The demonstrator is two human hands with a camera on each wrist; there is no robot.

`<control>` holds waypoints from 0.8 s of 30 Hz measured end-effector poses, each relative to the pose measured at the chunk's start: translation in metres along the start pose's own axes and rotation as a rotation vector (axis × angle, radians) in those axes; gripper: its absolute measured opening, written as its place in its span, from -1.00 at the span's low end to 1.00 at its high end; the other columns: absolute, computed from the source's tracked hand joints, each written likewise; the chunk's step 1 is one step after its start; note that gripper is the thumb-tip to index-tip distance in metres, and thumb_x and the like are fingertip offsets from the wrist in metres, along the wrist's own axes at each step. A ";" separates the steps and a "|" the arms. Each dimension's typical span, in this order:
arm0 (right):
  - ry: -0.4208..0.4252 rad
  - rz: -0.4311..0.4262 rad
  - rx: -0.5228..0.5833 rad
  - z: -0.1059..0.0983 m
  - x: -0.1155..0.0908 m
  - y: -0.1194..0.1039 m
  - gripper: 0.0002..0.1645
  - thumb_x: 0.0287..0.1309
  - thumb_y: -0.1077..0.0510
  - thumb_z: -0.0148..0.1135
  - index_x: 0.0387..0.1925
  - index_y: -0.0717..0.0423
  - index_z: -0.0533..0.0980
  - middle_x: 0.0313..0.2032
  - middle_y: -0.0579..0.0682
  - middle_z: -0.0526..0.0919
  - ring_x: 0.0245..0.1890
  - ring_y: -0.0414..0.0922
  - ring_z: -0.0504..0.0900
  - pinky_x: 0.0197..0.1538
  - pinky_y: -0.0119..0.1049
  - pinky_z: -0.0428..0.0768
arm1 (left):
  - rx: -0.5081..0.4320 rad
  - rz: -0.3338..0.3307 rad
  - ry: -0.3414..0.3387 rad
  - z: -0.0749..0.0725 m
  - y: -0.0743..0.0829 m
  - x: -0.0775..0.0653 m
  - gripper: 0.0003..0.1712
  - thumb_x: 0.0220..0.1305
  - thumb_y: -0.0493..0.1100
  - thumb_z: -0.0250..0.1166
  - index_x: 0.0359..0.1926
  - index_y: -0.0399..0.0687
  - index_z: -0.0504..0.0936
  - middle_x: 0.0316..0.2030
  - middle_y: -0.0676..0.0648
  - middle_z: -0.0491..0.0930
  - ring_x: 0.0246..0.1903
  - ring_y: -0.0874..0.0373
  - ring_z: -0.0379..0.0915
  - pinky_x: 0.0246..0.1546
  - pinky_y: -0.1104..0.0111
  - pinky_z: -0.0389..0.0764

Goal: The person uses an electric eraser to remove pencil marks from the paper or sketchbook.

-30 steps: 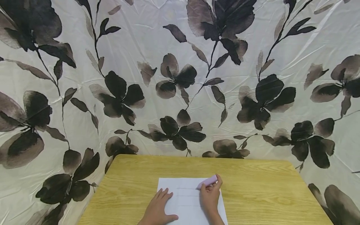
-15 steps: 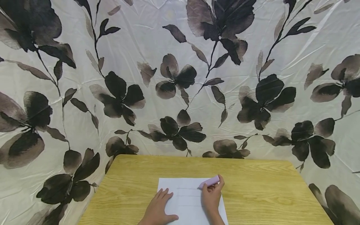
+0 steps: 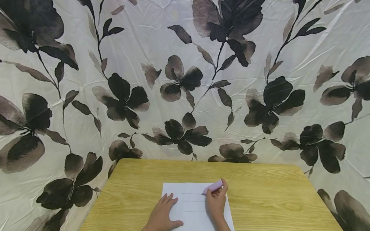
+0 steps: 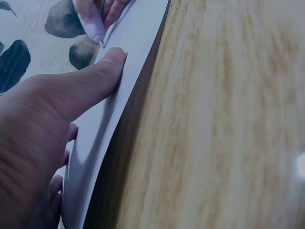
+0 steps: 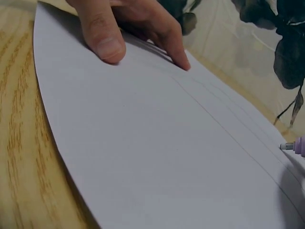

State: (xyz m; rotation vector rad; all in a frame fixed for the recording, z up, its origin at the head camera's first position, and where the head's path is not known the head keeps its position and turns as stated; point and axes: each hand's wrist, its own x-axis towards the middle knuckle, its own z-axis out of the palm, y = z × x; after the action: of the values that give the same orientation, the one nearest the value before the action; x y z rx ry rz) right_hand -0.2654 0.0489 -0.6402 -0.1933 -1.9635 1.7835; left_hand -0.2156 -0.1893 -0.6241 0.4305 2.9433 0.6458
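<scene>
A sheet of white paper [image 3: 196,220] lies on the wooden table, with several thin, roughly parallel grey lines across its upper half. My left hand [image 3: 162,212] rests spread on the paper's left side, thumb pointing inward. My right hand [image 3: 216,205] pinches a thick lilac pen [image 3: 214,186] near the upper right of the sheet. The pen is tilted, its tip at the right part of the top line. In the right wrist view, the pen's narrow metal tip [image 5: 287,146] is at the paper; the right hand itself is out of that picture.
The yellow wood-grain table [image 3: 266,199] extends around the sheet on both sides and behind it. Beyond its far edge hangs a pale cloth [image 3: 237,70] printed with dark flowers. In the left wrist view, the paper's near edge [image 4: 102,162] stands slightly off the tabletop.
My right hand and the pen shifted slightly right by half a second ago, then came back left along the top line. The left hand and the paper have stayed in place.
</scene>
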 end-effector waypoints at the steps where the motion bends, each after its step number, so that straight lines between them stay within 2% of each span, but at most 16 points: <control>1: -0.002 0.000 0.000 0.000 0.000 0.000 -0.06 0.03 0.47 0.26 0.39 0.11 0.05 -0.32 0.14 0.57 -0.45 -0.21 0.51 -0.43 -0.49 0.55 | -0.001 -0.001 0.003 0.000 0.000 0.000 0.17 -0.21 0.61 0.29 0.30 -0.06 0.45 0.35 -0.21 0.29 0.37 -0.29 0.04 0.28 -0.19 0.17; 8: 0.015 -0.002 -0.005 0.001 0.002 0.003 -0.07 0.04 0.46 0.26 0.39 0.13 0.07 -0.34 0.11 0.57 -0.47 -0.21 0.54 -0.45 -0.46 0.58 | -0.006 -0.005 0.003 0.001 0.000 0.000 0.17 -0.21 0.61 0.29 0.30 -0.06 0.44 0.36 -0.21 0.28 0.37 -0.29 0.03 0.28 -0.19 0.17; 14: -0.013 0.007 -0.007 0.001 0.003 0.003 -0.08 0.04 0.44 0.27 0.39 0.08 0.09 -0.34 0.12 0.57 -0.46 -0.18 0.55 -0.42 -0.45 0.59 | -0.006 -0.006 0.003 0.000 0.000 0.000 0.17 -0.21 0.60 0.30 0.30 -0.07 0.44 0.35 -0.22 0.29 0.36 -0.30 0.04 0.27 -0.20 0.17; 20: -0.003 0.045 0.012 0.000 0.003 0.002 -0.08 0.06 0.45 0.28 0.39 0.07 0.08 -0.34 0.10 0.56 -0.45 -0.19 0.52 -0.42 -0.48 0.57 | -0.013 0.001 0.005 0.003 -0.002 0.001 0.18 -0.20 0.62 0.27 0.31 -0.07 0.44 0.35 -0.23 0.28 0.37 -0.30 0.03 0.28 -0.20 0.17; 24: -0.014 0.037 0.019 0.000 0.002 0.002 -0.06 0.07 0.44 0.28 0.40 0.06 0.06 -0.31 0.12 0.57 -0.44 -0.19 0.51 -0.42 -0.48 0.55 | -0.021 0.000 0.013 0.004 -0.003 0.002 0.18 -0.21 0.63 0.26 0.30 -0.07 0.45 0.35 -0.22 0.29 0.37 -0.30 0.03 0.28 -0.21 0.16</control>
State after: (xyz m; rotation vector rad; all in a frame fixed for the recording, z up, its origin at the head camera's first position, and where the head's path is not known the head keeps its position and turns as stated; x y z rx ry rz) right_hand -0.2679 0.0500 -0.6411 -0.2123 -1.9644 1.8307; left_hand -0.2175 -0.1902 -0.6291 0.4254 2.9463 0.6809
